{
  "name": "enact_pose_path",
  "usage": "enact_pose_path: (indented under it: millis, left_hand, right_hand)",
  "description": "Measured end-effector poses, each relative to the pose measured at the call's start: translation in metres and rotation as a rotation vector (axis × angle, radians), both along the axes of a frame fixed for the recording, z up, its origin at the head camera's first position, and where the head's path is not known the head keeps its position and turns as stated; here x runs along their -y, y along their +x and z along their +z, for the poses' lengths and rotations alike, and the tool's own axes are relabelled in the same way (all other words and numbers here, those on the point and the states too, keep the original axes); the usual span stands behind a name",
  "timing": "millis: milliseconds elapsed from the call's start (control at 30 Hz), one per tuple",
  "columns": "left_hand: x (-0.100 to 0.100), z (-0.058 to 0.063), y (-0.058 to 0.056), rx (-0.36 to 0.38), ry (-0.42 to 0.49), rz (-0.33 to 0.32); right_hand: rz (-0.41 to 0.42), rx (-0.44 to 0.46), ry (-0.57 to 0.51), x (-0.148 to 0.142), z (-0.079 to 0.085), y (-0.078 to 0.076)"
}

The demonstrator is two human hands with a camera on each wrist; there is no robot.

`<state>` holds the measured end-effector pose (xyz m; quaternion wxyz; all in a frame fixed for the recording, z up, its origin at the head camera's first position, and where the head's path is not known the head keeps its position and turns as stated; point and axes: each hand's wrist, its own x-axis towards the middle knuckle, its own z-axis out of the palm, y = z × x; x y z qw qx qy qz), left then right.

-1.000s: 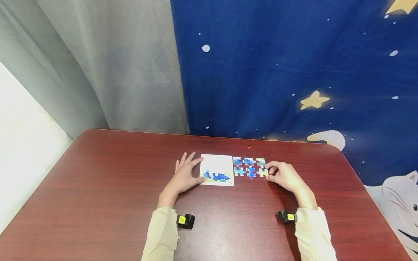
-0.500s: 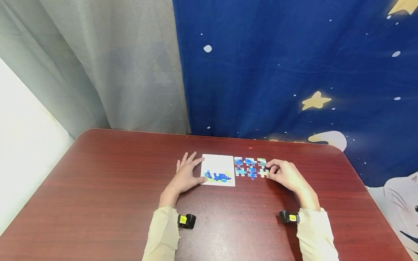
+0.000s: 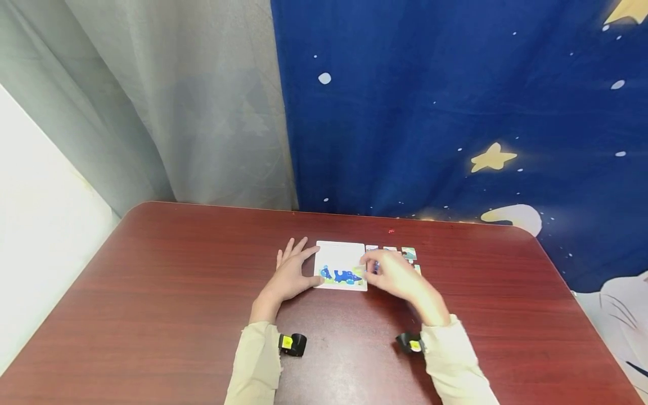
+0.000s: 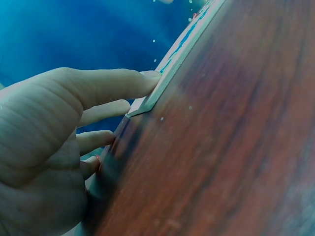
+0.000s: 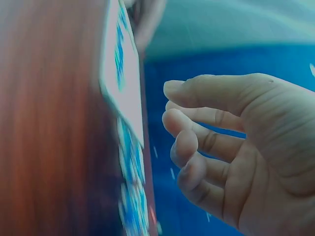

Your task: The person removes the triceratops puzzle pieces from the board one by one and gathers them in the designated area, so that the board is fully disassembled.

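Note:
A white square puzzle board, with a blue animal picture along its near side, lies flat on the table. My left hand rests at its left edge, thumb on the near corner and index finger by the far one, fingers mostly straight. In the left wrist view, the thumb touches the board's edge. Over the board's right edge is my right hand, blurred. Its fingers are loosely bent in the right wrist view, and nothing shows between them. Puzzle pieces lie just right of the board, partly hidden behind this hand.
The reddish-brown wooden table runs back to a blue curtain with stars and a grey curtain. A small red speck lies beyond the pieces. Each wrist wears a black camera, such as the left one.
My right hand has left the bottom right puzzle piece and moved left over the other pieces to the board's right edge. The left hand stays at the board.

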<state>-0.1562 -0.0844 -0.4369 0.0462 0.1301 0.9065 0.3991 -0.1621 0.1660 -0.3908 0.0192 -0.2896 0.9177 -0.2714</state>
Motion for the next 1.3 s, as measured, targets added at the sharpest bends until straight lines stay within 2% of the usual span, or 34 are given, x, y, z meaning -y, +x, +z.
enact_pose_path:
  millis: [167,333,567,867,1300]
  left_hand:
    - [0.000,0.000,-0.001,-0.010,0.005,0.002]
    - [0.000,0.001,0.000,0.003,0.012,-0.004]
    - [0.001,0.002,-0.001,-0.014,-0.005,-0.024]
    - [0.003,0.001,0.000,-0.002,-0.002,-0.043]
    - [0.003,0.001,0.000,0.010,0.002,-0.038]
  right_hand:
    - [0.034,0.047,0.077,0.044,-0.003,0.002]
    - [0.009,0.082,0.124,0.065,-0.010,0.003]
    - [-0.028,0.098,0.071,0.066,-0.020,0.002]
    - [0.017,0.089,0.013,0.063,-0.023,0.001]
    - [0.033,0.114,0.011,0.062,-0.024,-0.001]
